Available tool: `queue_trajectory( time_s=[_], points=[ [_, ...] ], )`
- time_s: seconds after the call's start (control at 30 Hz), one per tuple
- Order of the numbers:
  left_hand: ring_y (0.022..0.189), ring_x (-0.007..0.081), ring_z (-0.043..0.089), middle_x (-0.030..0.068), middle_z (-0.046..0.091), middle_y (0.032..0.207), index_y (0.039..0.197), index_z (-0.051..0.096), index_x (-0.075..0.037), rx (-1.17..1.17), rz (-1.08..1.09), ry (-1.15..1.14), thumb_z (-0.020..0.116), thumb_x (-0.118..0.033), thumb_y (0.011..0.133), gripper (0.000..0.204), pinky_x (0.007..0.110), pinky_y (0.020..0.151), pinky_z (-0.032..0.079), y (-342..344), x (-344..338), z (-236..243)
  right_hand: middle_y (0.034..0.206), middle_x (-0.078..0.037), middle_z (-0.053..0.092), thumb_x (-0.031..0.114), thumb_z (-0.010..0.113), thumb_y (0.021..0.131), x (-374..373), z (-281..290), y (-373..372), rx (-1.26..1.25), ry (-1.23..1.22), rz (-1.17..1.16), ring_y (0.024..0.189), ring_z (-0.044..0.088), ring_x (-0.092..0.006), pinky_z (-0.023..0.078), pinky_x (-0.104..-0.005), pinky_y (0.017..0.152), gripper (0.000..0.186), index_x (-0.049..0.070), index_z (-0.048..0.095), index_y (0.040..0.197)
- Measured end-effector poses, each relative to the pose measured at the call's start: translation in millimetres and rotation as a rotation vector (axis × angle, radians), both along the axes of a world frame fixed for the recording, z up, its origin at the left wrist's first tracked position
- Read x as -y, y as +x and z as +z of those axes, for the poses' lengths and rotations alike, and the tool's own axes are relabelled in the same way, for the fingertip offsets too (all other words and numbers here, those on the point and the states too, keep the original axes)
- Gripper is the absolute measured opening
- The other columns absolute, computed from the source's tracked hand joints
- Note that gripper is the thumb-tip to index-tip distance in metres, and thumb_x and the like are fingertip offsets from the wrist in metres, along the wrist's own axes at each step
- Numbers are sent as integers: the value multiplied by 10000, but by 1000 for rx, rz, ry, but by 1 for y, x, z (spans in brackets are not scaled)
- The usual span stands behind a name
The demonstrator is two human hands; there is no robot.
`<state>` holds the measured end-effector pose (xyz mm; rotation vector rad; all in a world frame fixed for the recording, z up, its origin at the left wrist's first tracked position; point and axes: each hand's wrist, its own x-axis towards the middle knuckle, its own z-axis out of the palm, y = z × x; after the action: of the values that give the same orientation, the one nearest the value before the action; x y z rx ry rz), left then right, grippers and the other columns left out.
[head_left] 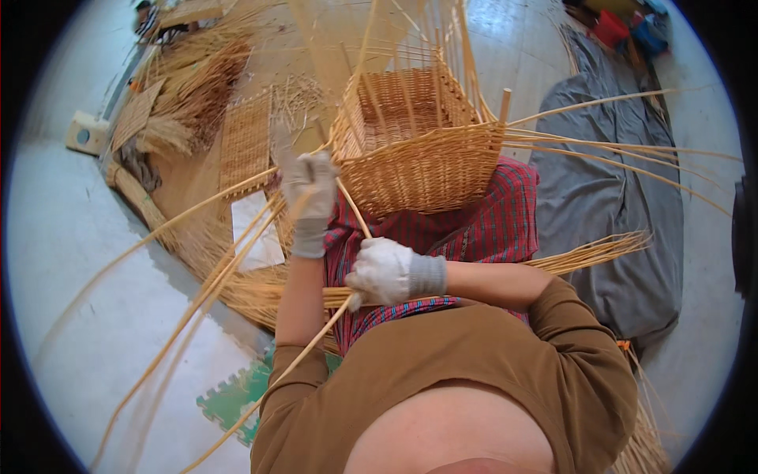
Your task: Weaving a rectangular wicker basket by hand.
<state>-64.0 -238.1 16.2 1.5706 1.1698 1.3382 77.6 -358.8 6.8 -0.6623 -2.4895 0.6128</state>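
A woven wicker basket (pixel 418 178) rests on my lap, with tall upright rods rising from its rim and long loose rods fanning out to both sides. My right hand (pixel 385 271), in a white glove with a grey cuff, is closed around a wicker rod (pixel 324 330). This rod runs from the basket's near left corner, through my fist, down past my left arm. My left hand (pixel 309 193), also gloved, is raised beside that corner among the left-hand rods. Its fingers look open, at least one stretched upward and blurred; whether it touches a rod is unclear.
Bundled rods (pixel 592 253) lie across my lap under my right forearm. Woven panels (pixel 245 138) and heaps of straw (pixel 193 95) cover the floor at far left. A grey cloth (pixel 608 197) is spread on the right, and a green foam mat (pixel 233 395) lies near left.
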Motion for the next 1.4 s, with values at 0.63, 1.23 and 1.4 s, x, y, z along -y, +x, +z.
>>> queue_trajectory(
  time_s=[0.63, 1.23, 1.4],
  points=[
    [1222, 249, 575, 190, 583, 1334, 1487, 359, 85, -195, 219, -106, 784, -398, 919, 859, 329, 1058, 460, 23, -19, -135, 985, -52, 704, 85, 570, 1054, -130, -45, 161, -846, -692, -746, 917, 710, -160, 622, -322, 840, 151, 29, 629, 1182],
    [1102, 236, 616, 133, 630, 1199, 1339, 498, 24, 269, 336, -177, 884, -379, 825, 758, 339, 911, 543, 52, -51, -120, 1209, -144, 690, 297, 602, 1026, -251, 54, 49, -249, 268, -695, 924, 708, -298, 577, -430, 813, 422, 128, 566, 1411],
    [953, 180, 627, 86, 627, 1112, 1317, 513, 1, 351, 385, -254, 903, -313, 812, 711, 284, 820, 568, 51, -50, -115, 1291, -226, 626, 441, 625, 990, -285, 39, 29, 283, -116, -1071, 1065, 673, -387, 574, -468, 870, 755, 293, 252, 1630]
  ],
)
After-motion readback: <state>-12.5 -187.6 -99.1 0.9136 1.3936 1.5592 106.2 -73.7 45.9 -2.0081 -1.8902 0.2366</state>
